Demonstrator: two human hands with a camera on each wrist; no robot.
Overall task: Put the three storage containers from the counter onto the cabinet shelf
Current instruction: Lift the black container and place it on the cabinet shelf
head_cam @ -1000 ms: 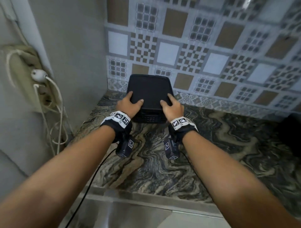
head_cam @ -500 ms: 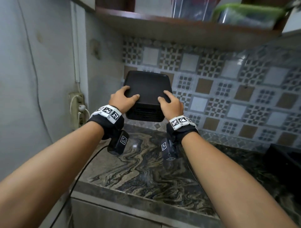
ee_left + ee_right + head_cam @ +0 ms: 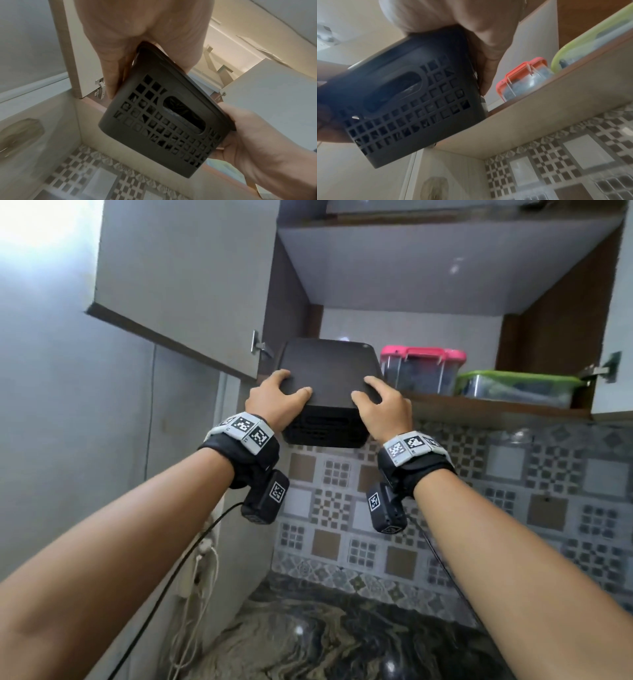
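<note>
A black lidded container (image 3: 329,385) with lattice sides is held up at the front edge of the cabinet shelf (image 3: 486,407), at the shelf's left end. My left hand (image 3: 274,398) grips its left side and my right hand (image 3: 380,405) grips its right side, thumbs on the lid. The lattice wall (image 3: 164,129) fills the left wrist view, and the right wrist view has the same container (image 3: 406,102) against the shelf edge (image 3: 539,116). On the shelf stand a pink-lidded clear container (image 3: 423,368) and a green-lidded one (image 3: 517,386).
The cabinet doors stand open: the left door (image 3: 178,285) close beside my left hand, the right door (image 3: 613,354) at the far right. Below lie the marbled counter (image 3: 325,642) and the tiled backsplash (image 3: 513,491). A socket with cables (image 3: 202,559) hangs on the left wall.
Both hands lifted the black container off the counter and up to the level of the cabinet shelf. The view tilted upward, and the open cabinet came into sight.
</note>
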